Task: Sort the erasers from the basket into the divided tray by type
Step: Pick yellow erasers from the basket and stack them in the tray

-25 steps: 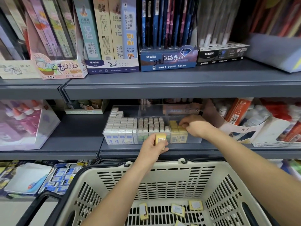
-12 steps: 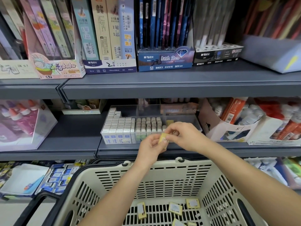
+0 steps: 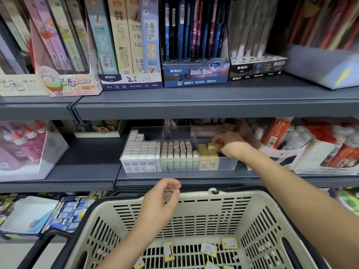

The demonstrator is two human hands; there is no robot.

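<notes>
Your right hand (image 3: 231, 144) is reaching into the divided tray (image 3: 227, 164), with thumb and fingertips pinched on one yellow eraser (image 3: 211, 146). The eraser is right at the fingertips, tilted, just above the yellow stack (image 3: 207, 159) in the tray's right-hand compartment. Can't tell if it touches the stack.

Left of those fingertips, past a clear divider, green-ended erasers (image 3: 177, 155) stand in rows. Further left, white-and-blue erasers (image 3: 139, 152) fill the leftmost compartment, piled higher at the back.

Your left hand (image 3: 161, 200) holds nothing: fingers loosely curled, thumb apart from them. It hangs over the far rim of the basket (image 3: 194, 216), below and left of your right-hand fingers and well apart from them.

Loose yellow erasers (image 3: 208, 248) lie on the basket floor, below and right of the left-hand fingers, beside your left forearm. There are several, scattered, not stacked, and some are cut off by the bottom edge of the view.

The tray stands on the grey shelf (image 3: 87, 162), with its front wall near the shelf edge, beyond your left fingertips.
</notes>
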